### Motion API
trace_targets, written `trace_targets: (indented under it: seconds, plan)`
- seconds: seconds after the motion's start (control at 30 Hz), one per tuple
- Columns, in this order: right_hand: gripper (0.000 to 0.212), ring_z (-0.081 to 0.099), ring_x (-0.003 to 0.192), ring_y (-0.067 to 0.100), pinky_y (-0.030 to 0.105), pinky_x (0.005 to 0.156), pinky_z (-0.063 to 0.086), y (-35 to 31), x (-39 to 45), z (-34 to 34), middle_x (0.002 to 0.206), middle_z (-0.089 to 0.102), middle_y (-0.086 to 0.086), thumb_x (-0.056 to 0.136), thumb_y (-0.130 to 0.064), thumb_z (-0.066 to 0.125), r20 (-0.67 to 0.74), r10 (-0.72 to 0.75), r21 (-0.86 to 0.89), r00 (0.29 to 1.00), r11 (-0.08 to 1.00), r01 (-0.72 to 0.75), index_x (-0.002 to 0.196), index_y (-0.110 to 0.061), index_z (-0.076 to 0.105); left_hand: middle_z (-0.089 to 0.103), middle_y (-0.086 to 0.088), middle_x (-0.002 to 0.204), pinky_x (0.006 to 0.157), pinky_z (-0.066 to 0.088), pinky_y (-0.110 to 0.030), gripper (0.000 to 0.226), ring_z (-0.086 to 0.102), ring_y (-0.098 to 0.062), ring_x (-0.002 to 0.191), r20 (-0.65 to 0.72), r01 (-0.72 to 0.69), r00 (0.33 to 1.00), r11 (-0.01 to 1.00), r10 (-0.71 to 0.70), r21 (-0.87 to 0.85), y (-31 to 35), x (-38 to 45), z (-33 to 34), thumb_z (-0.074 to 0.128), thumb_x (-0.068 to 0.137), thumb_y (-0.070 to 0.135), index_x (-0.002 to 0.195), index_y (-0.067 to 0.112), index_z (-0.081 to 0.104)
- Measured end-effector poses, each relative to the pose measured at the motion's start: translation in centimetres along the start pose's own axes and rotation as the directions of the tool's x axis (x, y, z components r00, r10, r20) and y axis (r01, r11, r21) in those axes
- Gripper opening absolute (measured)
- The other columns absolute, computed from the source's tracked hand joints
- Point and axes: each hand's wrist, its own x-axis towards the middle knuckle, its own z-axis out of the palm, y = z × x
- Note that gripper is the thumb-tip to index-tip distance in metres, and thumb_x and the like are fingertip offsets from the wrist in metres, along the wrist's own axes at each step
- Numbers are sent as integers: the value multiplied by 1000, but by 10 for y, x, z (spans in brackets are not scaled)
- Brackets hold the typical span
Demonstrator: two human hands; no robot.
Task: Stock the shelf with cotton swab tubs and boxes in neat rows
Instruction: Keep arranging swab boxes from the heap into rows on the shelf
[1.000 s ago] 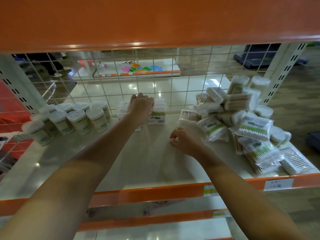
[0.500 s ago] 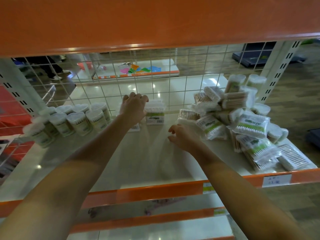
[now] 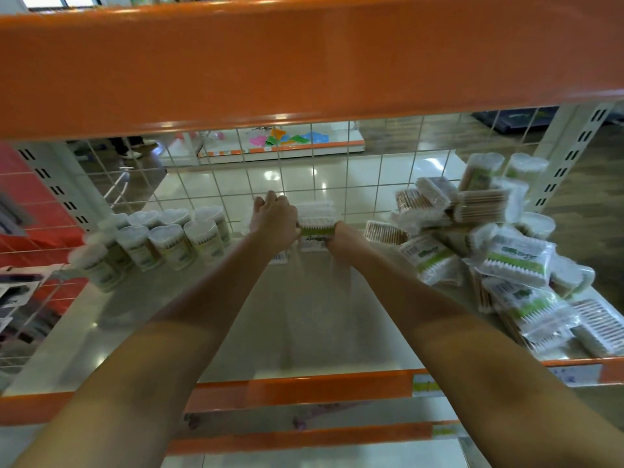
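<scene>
A clear cotton swab box [image 3: 315, 221] with a green label stands at the back middle of the white shelf [image 3: 304, 319], against the wire grid. My left hand [image 3: 275, 221] grips its left end and my right hand [image 3: 347, 238] grips its right end. Another flat pack lies under my left wrist, mostly hidden. Several round swab tubs [image 3: 169, 241] stand in rows at the back left. A loose heap of swab packs and tubs [image 3: 499, 251] fills the right side of the shelf.
A white wire grid [image 3: 354, 173] closes the shelf's back. The orange upper shelf beam [image 3: 304, 62] hangs low overhead. An orange front rail [image 3: 304, 388] edges the shelf, with a price label at the right. Red shelving stands at the left.
My right hand has moved from the shelf's middle up and left to the box's right end. My left hand stays at the box's left end. The camera has tilted slightly.
</scene>
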Motion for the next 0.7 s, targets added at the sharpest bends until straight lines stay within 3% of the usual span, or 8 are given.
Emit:
trace_targets:
  seconds: [0.33,0.7]
  plan:
    - [26,61,98,26,32,80,50,-1,15,6,109,63,12,90,-12,50,13,30,-84,999,996,-28,116,-9,57,52,-11,120,96,32,-39,44,39,-27,117,-10,-40,999,998,41,44,-3,4,6,46,92,42,118,9,58]
    - [34,61,95,24,32,82,53,-11,14,12,106,62,8,84,-11,56,40,85,-116,996,990,-79,117,-8,54,44,-11,128,100,29,-41,49,32,-27,121,41,-68,997,998,67,19,-7,4,5,46,90,42,126,9,54]
